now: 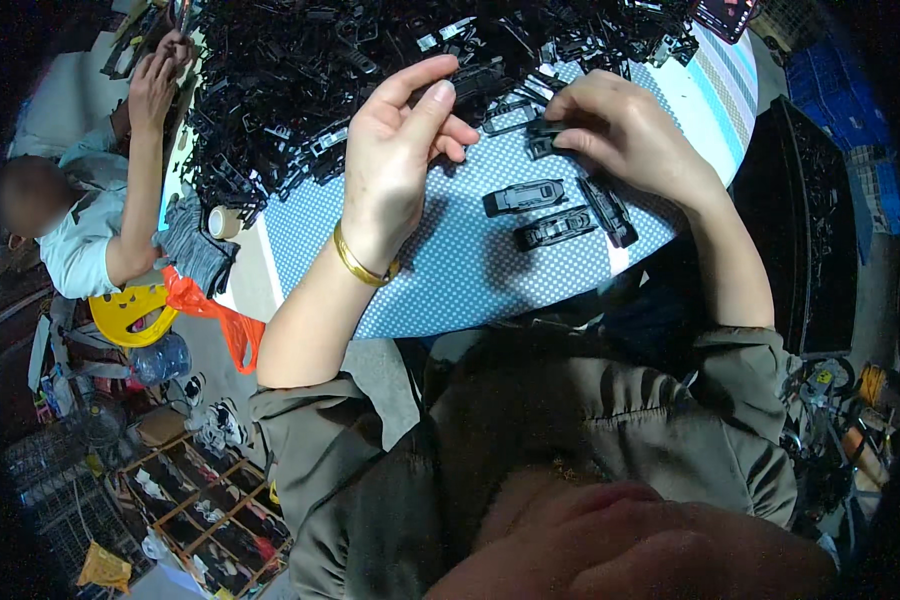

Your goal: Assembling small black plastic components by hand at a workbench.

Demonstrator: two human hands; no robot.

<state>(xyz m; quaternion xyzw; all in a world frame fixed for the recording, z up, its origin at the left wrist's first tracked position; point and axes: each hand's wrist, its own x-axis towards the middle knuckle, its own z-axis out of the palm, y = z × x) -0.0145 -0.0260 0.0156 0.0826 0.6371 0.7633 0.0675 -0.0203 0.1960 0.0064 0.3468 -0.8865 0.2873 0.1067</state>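
Note:
My right hand (630, 130) is closed at the upper right of the patterned tabletop (440, 290), its thumb and fingers on a small black plastic piece (542, 142). Just below lie three long black plastic parts with moulded detail: one upper left (523, 197), one lower (555, 230) and one slanting at the right (608, 211). My left hand (395, 140), with a gold bangle at the wrist, hovers over the table's middle. Its fingers are loosely bent and apart, with nothing visible between them. Another black part (508, 118) lies between the two hands.
A large heap of black plastic parts (280, 90) covers the far side of the table. At the left another person (90, 220) reaches to the table edge. Near them are a white cup (224, 222), grey cloth (195, 240), an orange-red bag (235, 330) and a yellow stool (130, 312).

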